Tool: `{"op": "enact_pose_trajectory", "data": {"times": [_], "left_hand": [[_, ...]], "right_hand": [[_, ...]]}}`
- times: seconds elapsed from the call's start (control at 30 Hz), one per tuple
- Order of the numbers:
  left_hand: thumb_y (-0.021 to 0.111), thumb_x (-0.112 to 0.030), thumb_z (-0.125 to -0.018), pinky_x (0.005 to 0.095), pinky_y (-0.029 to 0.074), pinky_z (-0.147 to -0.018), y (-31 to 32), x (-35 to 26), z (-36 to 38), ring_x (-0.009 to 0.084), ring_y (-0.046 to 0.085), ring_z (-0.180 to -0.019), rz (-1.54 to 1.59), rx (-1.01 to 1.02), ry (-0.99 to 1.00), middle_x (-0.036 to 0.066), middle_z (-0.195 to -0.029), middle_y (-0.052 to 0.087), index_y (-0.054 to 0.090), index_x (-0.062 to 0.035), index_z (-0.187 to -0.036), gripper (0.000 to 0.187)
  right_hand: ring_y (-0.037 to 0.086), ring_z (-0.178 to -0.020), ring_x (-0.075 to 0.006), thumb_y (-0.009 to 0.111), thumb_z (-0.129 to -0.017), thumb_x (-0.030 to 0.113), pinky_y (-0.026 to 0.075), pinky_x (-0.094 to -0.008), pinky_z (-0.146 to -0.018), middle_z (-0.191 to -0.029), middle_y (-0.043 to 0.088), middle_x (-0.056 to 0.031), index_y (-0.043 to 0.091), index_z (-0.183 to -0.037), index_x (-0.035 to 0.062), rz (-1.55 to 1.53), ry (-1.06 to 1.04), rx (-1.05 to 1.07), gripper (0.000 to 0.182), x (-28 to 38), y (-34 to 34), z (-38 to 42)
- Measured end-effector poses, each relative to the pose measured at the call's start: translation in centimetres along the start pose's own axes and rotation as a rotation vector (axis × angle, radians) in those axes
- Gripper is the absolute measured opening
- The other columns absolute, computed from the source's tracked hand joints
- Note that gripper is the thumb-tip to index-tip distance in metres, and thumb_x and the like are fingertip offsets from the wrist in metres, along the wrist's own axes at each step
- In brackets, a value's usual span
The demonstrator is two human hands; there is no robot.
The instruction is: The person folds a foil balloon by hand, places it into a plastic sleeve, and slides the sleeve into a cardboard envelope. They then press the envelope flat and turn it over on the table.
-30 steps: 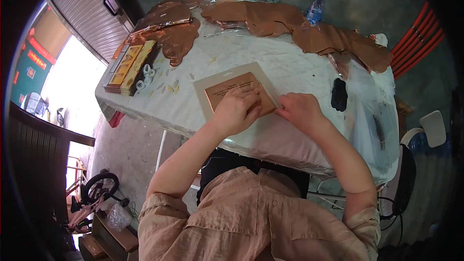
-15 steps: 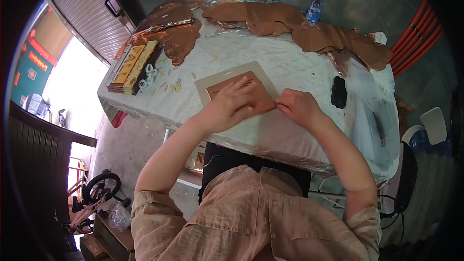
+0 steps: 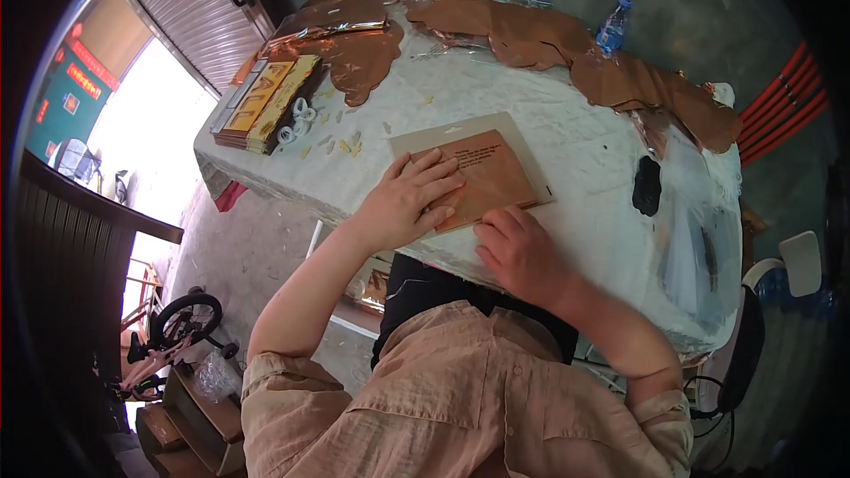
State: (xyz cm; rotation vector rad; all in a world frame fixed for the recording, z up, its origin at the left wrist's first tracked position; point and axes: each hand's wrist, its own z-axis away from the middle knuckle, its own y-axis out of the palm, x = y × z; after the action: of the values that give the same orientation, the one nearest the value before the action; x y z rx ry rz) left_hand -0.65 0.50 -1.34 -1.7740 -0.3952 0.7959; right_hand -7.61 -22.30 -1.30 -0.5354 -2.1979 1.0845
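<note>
A folded copper-coloured foil sheet with small printed text lies on a grey card that has a hang slot at its far edge. My left hand rests flat on the left part of the foil, fingers spread. At the near edge of the foil, my right hand has its fingers curled and pinched on the border. The card's near side is covered by the foil and my hands.
Large copper foil pieces line the table's far side, with a water bottle beside them. Printed packs, white rings and small scraps lie left. A black object and clear plastic are right.
My right hand has moved from the foil's right corner leftward along its near edge, closer to my body. My left hand has shifted to the foil's left side. The camera view has turned slightly.
</note>
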Motion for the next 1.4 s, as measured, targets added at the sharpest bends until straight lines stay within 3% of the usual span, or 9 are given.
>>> {"op": "enact_pose_trajectory", "data": {"times": [0.07, 0.23, 0.37, 0.53, 0.83, 0.97, 1.17, 1.23, 1.4], "left_hand": [[0.055, -0.025, -0.091, 0.0495, 0.017, -0.115, 0.1, 0.1, 0.1, 0.0289, 0.027, -0.142, 0.003, 0.019, -0.009, 0.01, -0.147, 0.041, 0.049, -0.0121, -0.136, 0.046], [0.055, -0.029, -0.09, 0.0499, 0.02, -0.114, 0.6, 0.4, 0.1, 0.0272, 0.03, -0.14, -0.024, -0.044, 0.026, 0.008, -0.145, 0.043, 0.051, -0.0131, -0.133, 0.046], [0.055, -0.03, -0.09, 0.0499, 0.019, -0.114, 0.9, 0.5, 0.2, 0.0275, 0.029, -0.14, -0.024, -0.048, 0.014, 0.008, -0.145, 0.043, 0.05, -0.0133, -0.133, 0.046], [0.054, -0.031, -0.091, 0.0514, 0.02, -0.114, 0.9, 0.5, 0.2, 0.0278, 0.028, -0.141, -0.02, -0.047, 0.015, 0.008, -0.146, 0.041, 0.05, -0.0137, -0.134, 0.046], [0.054, -0.031, -0.091, 0.0523, 0.026, -0.11, 1.4, 1.2, -1.6, 0.0286, 0.033, -0.138, -0.028, -0.085, 0.047, 0.008, -0.141, 0.045, 0.052, -0.0132, -0.13, 0.043], [0.053, -0.031, -0.091, 0.0522, 0.026, -0.109, 2.0, 1.5, -2.1, 0.0287, 0.033, -0.138, -0.049, -0.101, 0.051, 0.007, -0.141, 0.045, 0.051, -0.0134, -0.132, 0.044], [0.052, -0.032, -0.092, 0.0521, 0.021, -0.113, 1.3, 1.8, -1.7, 0.0292, 0.03, -0.14, 0.018, -0.042, 0.036, 0.008, -0.145, 0.042, 0.049, -0.0141, -0.134, 0.045], [0.049, -0.032, -0.096, 0.0499, 0.014, -0.116, 1.1, 1.6, -1.5, 0.0298, 0.024, -0.143, 0.032, 0.022, 0.026, 0.009, -0.149, 0.038, 0.044, -0.0136, -0.139, 0.048], [0.047, -0.033, -0.096, 0.0498, 0.013, -0.116, 1.2, 1.3, -1.5, 0.0298, 0.022, -0.143, -0.024, 0.03, 0.027, 0.009, -0.151, 0.035, 0.041, -0.0142, -0.142, 0.05]], "right_hand": [[0.057, -0.084, -0.0322, 0.066, -0.08, 0.011, 0.048, -0.039, -0.074, -0.084, 0.056, -0.0115, 0.061, -0.085, 0.0028, 0.041, 0.011, -0.04, 0.011, 0.6, 0.1, -0.3], [0.057, -0.083, -0.0313, 0.066, -0.079, 0.01, 0.047, -0.0404, -0.071, -0.085, 0.055, -0.012, 0.057, -0.084, 0.004, -0.07, 0.145, 0.185, 0.012, 0.6, -0.4, -0.4], [0.058, -0.079, -0.0301, 0.066, -0.078, 0.008, 0.047, -0.0393, -0.067, -0.085, 0.055, -0.0118, 0.057, -0.084, 0.0037, -0.119, 0.039, 0.04, 0.011, 0.6, 0.2, -1.4], [0.058, -0.084, -0.0304, 0.065, -0.077, 0.006, 0.048, -0.0405, -0.072, -0.088, 0.055, -0.0121, 0.059, -0.082, 0.0024, -0.109, 0.085, 0.251, 0.009, 0.7, 0.2, -1.6], [0.057, -0.086, -0.031, 0.065, -0.075, 0.004, 0.048, -0.0401, -0.076, -0.091, 0.057, -0.0115, 0.059, -0.084, 0.0025, -0.04, 0.067, 0.085, 0.011, 0.3, 0.0, -2.7], [0.057, -0.086, -0.0313, 0.065, -0.076, 0.004, 0.048, -0.0402, -0.075, -0.089, 0.056, -0.0117, 0.059, -0.085, 0.0026, 0.005, 0.049, 0.126, 0.012, 0.4, 0.5, -2.3], [0.059, -0.082, -0.0315, 0.065, -0.076, 0.005, 0.049, -0.0408, -0.071, -0.085, 0.055, -0.0132, 0.057, -0.081, 0.0025, -0.051, 0.123, 0.261, 0.01, 0.1, 0.2, -3.2], [0.06, -0.081, -0.0317, 0.065, -0.074, 0.005, 0.049, -0.0406, -0.07, -0.085, 0.055, -0.0132, 0.055, -0.081, 0.0022, -0.021, 0.055, 0.305, 0.012, -0.1, 0.5, -3.3], [0.059, -0.08, -0.0318, 0.064, -0.071, 0.004, 0.05, -0.0403, -0.069, -0.083, 0.055, -0.0124, 0.054, -0.084, 0.0027, -0.007, -0.06, 0.325, 0.017, -1.0, 0.7, -3.9]]}}
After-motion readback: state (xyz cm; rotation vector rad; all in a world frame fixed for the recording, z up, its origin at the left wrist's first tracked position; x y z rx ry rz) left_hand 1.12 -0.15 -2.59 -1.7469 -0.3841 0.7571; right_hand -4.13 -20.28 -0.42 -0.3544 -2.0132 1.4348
